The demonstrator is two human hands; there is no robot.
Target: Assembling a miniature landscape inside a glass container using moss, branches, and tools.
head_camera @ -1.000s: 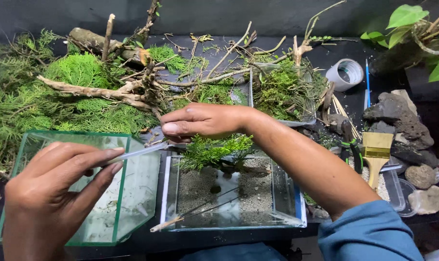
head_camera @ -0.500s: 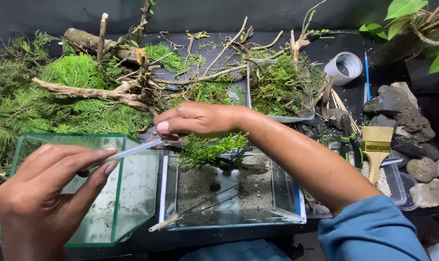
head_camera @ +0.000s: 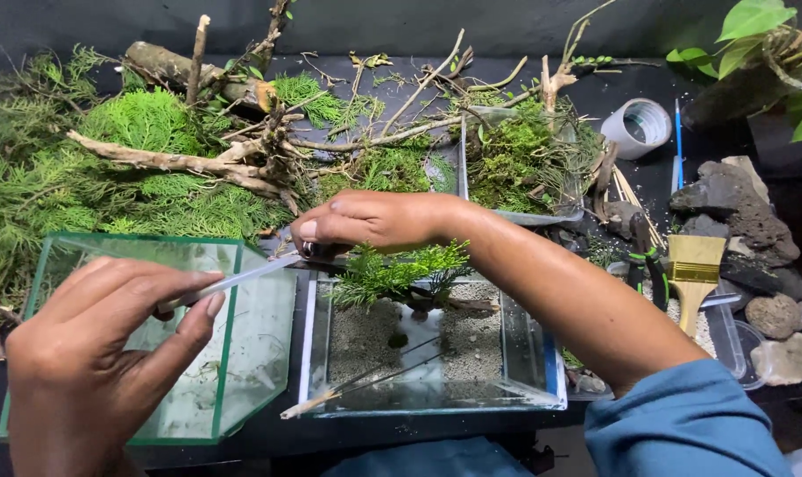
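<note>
Tweezers (head_camera: 242, 278) are pinched between the thumb and fingers of our left hand (head_camera: 101, 353), tips pointing right toward the far left corner of the small glass tank (head_camera: 432, 402). Our right hand (head_camera: 374, 219) is closed over that same corner, fingers curled down onto the base of a green plant sprig (head_camera: 401, 272); what exactly the fingertips grip is hidden.

Risks, as we judge them:
- The sprig can slip or tear if the tweezers squeeze the soft stem too hard.
- The tweezer tips can knock the thin glass wall, since they work right at the tank rim.
- Our right forearm hangs over the tank and can drag the fronds or disturb the gravel bed.
- The empty green-edged tank (head_camera: 224, 353) sits just beside, under our left hand, and can be bumped.

The sprig is feathery, bright green, spread over dark wood at the far end of the tank, above grey gravel.
</note>
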